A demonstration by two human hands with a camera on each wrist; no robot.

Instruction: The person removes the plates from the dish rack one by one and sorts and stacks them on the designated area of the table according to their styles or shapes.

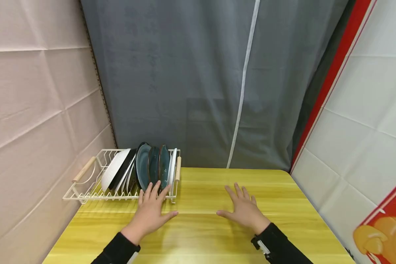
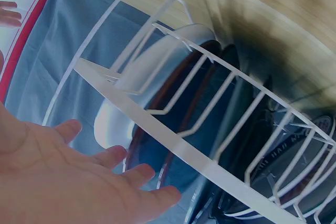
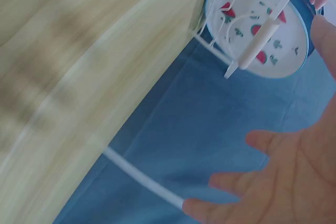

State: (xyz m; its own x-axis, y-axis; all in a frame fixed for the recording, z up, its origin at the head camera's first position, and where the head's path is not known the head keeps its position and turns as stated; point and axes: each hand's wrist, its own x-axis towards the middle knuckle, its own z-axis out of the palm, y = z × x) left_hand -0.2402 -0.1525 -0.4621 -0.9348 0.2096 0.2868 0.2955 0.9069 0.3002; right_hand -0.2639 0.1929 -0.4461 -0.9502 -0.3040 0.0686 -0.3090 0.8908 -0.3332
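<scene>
My left hand (image 1: pixel 150 217) is spread over the table just in front of a white wire dish rack (image 1: pixel 100 198), its fingertips overlapping the rack's front edge in the head view. In the left wrist view its fingers (image 2: pixel 139 174) stretch beside the rack's rail, holding nothing. Several dishes stand on edge in the rack: a white bowl (image 1: pixel 116 168), blue-green plates (image 1: pixel 142 165) and a white plate (image 1: pixel 173 167) at the right end. The right wrist view shows that white plate with a strawberry pattern (image 3: pixel 244 11). To the right, my right hand (image 1: pixel 245 212) hovers with spread fingers, grasping nothing.
The yellow wood-grain table (image 1: pixel 201 234) reaches back to a grey curtain (image 1: pixel 198 84) with a white strip. Pale cloth walls (image 1: pixel 36 110) stand on the left and right. Wooden handles (image 1: pixel 178 168) cap the rack's ends.
</scene>
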